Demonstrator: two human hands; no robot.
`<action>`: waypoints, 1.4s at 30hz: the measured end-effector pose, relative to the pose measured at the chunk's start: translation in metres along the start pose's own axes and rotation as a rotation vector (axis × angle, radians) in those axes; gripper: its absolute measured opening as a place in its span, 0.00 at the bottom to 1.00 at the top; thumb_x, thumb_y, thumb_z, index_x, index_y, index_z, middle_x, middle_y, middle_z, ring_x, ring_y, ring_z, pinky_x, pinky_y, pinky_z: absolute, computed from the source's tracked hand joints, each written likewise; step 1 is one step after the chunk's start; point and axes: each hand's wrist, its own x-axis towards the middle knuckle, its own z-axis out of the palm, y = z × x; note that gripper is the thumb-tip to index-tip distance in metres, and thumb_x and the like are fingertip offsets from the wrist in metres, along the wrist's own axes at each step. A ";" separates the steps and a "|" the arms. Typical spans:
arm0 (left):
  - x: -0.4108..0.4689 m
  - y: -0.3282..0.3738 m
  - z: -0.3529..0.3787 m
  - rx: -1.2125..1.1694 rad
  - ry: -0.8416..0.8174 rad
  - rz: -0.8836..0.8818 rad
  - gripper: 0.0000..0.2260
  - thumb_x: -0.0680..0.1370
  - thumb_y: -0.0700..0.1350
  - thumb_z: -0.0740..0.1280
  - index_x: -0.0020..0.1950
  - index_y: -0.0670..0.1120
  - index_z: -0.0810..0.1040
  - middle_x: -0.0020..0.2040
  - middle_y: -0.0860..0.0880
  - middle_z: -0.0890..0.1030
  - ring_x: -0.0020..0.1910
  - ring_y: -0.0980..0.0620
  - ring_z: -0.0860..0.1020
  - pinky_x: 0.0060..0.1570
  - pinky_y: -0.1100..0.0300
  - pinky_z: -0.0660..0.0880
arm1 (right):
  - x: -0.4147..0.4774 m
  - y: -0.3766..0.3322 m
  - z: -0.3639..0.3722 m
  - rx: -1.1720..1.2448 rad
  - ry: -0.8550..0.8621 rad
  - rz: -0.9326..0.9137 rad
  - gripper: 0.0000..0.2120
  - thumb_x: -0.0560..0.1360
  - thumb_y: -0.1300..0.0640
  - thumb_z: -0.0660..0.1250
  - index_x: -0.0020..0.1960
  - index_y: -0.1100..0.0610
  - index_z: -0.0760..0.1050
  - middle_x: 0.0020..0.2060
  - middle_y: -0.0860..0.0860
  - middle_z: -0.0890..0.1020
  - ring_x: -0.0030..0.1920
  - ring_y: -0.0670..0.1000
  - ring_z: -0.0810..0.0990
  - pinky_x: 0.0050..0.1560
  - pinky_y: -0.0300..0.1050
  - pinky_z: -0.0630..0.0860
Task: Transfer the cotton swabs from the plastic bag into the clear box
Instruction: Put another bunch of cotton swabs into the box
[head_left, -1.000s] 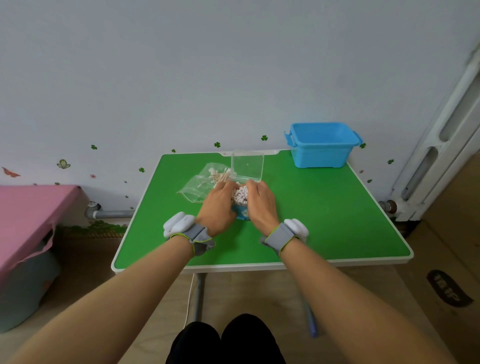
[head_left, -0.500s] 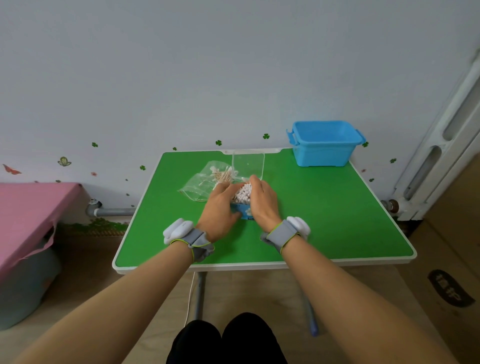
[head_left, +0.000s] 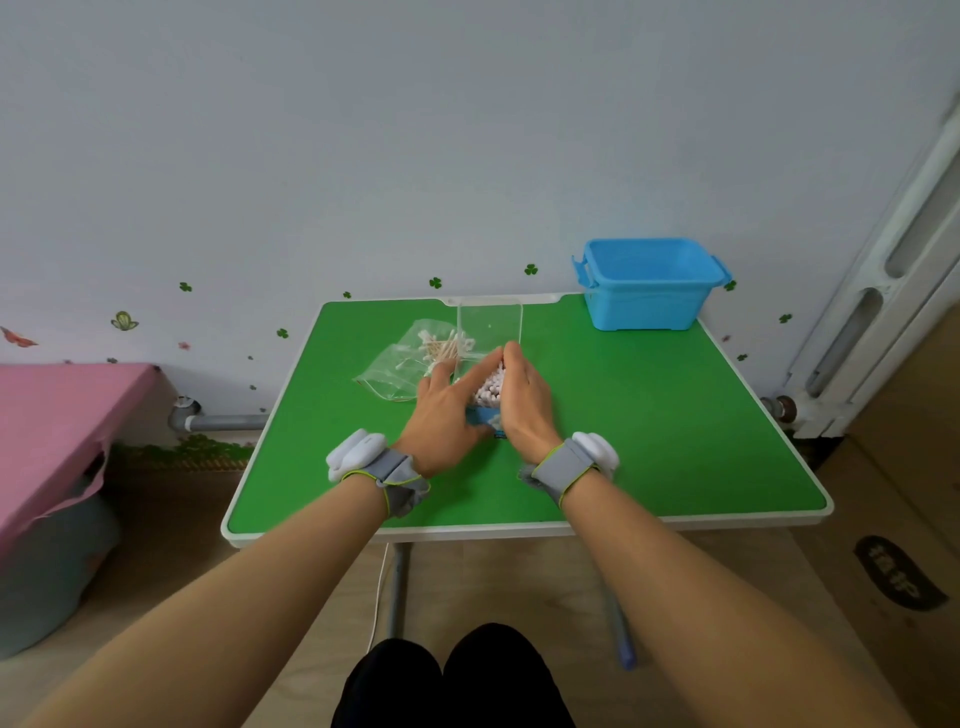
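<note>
No words are reading clearly: a dark oval mark (head_left: 901, 574) on the cardboard box (head_left: 919, 467) is showing characters too blurred to read.

Tabletop (head_left: 649, 441) green, white rim. Bin (head_left: 647, 296) blue. Box (head_left: 489, 325) clear, blue label (head_left: 483, 415) at its near end. Swabs (head_left: 491, 387): white tips in the box, tan sticks in the clear bag (head_left: 387, 371). Your wristbands (head_left: 395, 475) grey, lime trim, white pods (head_left: 356, 454). Wall (head_left: 415, 130) pale grey, green clover stickers (head_left: 435, 282). Cloth (head_left: 52, 415) on your left pink.

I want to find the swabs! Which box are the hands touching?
The clear box, packed with white-tipped swabs, between the left hand and right hand. The blue bin stands apart, far right, untouched.
</note>
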 end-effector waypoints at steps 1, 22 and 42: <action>-0.001 0.000 0.000 0.009 0.003 -0.001 0.39 0.74 0.43 0.70 0.76 0.63 0.52 0.73 0.39 0.58 0.69 0.38 0.60 0.70 0.44 0.59 | 0.000 0.001 0.000 0.003 -0.004 -0.001 0.27 0.82 0.42 0.45 0.63 0.58 0.73 0.62 0.56 0.76 0.56 0.53 0.74 0.52 0.41 0.64; -0.004 0.002 0.006 -0.036 0.104 0.040 0.34 0.72 0.42 0.71 0.74 0.40 0.57 0.75 0.41 0.58 0.76 0.44 0.55 0.74 0.54 0.52 | 0.002 0.002 0.001 -0.079 -0.098 -0.092 0.12 0.77 0.48 0.61 0.40 0.55 0.71 0.45 0.51 0.74 0.43 0.49 0.73 0.45 0.46 0.68; -0.002 0.002 0.010 -0.149 0.122 0.001 0.31 0.72 0.42 0.72 0.73 0.49 0.64 0.68 0.45 0.67 0.66 0.45 0.65 0.62 0.58 0.59 | -0.001 0.004 -0.003 0.119 -0.064 -0.158 0.09 0.81 0.58 0.56 0.53 0.62 0.72 0.44 0.54 0.75 0.44 0.50 0.72 0.47 0.48 0.72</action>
